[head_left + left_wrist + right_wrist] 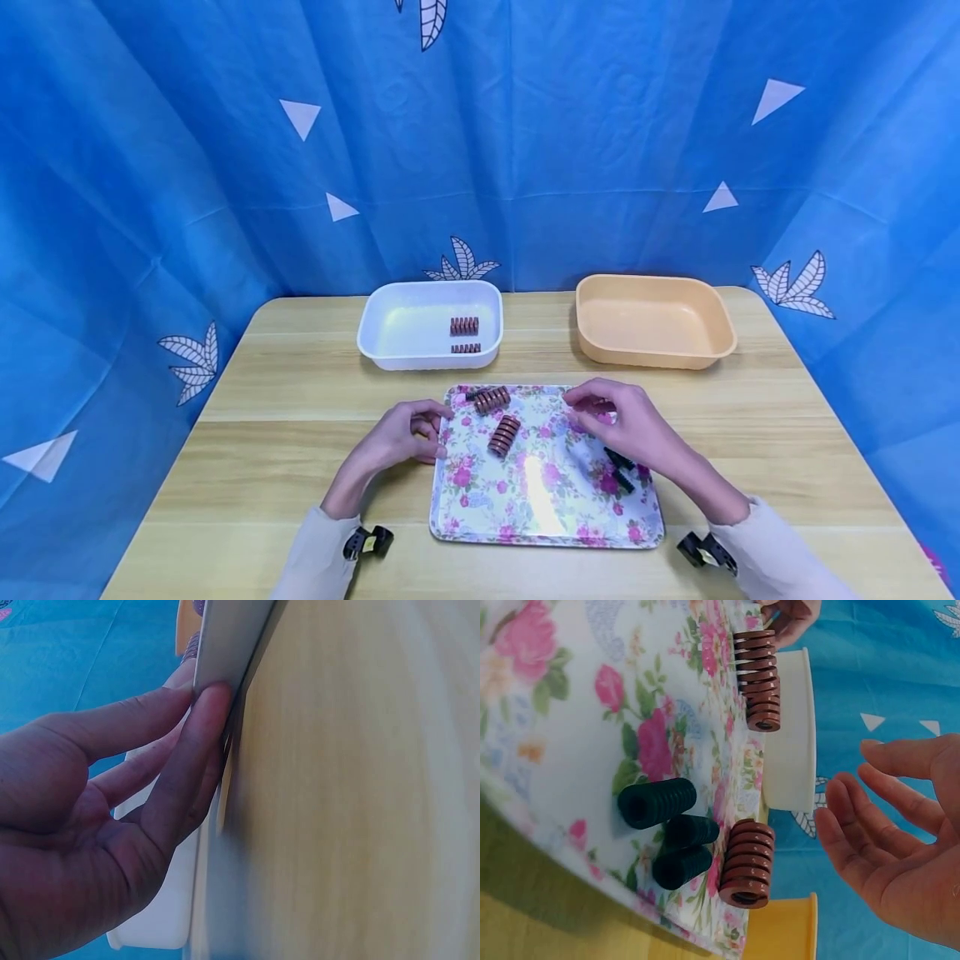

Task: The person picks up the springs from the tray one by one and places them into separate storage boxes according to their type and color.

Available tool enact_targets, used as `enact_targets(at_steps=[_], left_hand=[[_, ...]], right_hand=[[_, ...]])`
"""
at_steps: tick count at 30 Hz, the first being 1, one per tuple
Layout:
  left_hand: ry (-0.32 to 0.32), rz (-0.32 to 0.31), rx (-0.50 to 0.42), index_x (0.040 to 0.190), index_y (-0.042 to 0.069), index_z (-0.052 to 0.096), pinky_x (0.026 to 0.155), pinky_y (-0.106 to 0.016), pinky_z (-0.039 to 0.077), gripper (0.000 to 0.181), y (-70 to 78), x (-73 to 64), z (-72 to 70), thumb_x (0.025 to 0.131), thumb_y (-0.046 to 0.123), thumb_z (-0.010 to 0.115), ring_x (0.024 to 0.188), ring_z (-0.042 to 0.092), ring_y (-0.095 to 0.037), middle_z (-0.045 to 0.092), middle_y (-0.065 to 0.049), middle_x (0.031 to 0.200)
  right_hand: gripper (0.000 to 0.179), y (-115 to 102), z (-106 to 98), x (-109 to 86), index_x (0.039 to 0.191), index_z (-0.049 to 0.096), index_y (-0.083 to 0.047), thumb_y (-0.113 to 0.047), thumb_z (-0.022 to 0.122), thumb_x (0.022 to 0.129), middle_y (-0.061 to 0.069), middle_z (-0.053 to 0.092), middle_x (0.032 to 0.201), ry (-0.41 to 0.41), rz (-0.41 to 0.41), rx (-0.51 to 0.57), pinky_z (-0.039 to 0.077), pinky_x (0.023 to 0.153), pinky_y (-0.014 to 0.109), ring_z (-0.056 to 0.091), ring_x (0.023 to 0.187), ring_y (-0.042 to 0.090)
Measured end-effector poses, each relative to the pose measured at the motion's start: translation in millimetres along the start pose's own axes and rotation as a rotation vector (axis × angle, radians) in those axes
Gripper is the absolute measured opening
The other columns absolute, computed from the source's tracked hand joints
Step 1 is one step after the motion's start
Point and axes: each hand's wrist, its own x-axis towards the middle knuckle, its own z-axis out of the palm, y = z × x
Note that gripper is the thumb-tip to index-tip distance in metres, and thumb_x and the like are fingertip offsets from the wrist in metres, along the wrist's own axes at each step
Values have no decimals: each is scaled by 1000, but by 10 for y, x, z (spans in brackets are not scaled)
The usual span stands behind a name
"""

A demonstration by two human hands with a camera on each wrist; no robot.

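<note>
Tray (480,510): hard and smooth, plastic by its look; floral print under a high gloss, bright glare streak across it. Brown springs (504,436): metal-looking, coated, shiny along the coils, ridged. Dark green springs (671,799): ribbed, duller, faint highlights only. White tub (401,337): moulded plastic, smooth, soft sheen. Orange tub (652,321): same sort of plastic, satin, smooth walls. Table (285,467): wood-grain top, smooth, low sheen. Curtain (525,125): thin cloth, creased, slight sheen in the folds. Sleeves (315,554): pale cloth, matt.

free gap between bins (430,362) beyond tray (491,510)
</note>
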Motion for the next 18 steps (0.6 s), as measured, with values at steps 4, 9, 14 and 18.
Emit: enact_targets(at_steps=[4, 9, 14, 18], left_hand=[[-7, 7, 4, 125, -4, 65, 59, -23, 58, 53, -13, -1, 8, 76, -8, 84, 74, 60, -19, 63, -16, 92], [-9, 2, 3, 125, -4, 65, 59, -23, 58, 52, -20, -2, 21, 76, -8, 84, 74, 60, -19, 63, -15, 93], [-8, 6, 12, 125, -4, 65, 60, -24, 58, 53, -21, 6, 16, 76, -7, 85, 74, 61, -20, 64, -15, 91], [-1, 9, 10, 125, -4, 65, 61, -24, 59, 53, -16, 0, 4, 76, -7, 85, 74, 62, -21, 64, -16, 90]], right_hand=[[22, 23, -2, -58, 109, 76, -9, -1, 79, 88, 9, 75, 106, -4, 15, -3, 65, 80, 36, 71, 91, 16], [22, 72, -11, -134, 109, 75, -7, 3, 77, 88, 9, 74, 107, -19, 34, -25, 65, 81, 36, 72, 91, 17], [25, 118, -34, -192, 110, 75, -5, 6, 76, 88, 8, 73, 108, -33, 30, -50, 65, 81, 40, 72, 92, 18], [24, 123, -52, -208, 109, 75, -5, 4, 77, 87, 7, 73, 107, -34, 33, -73, 64, 82, 42, 71, 92, 16]])
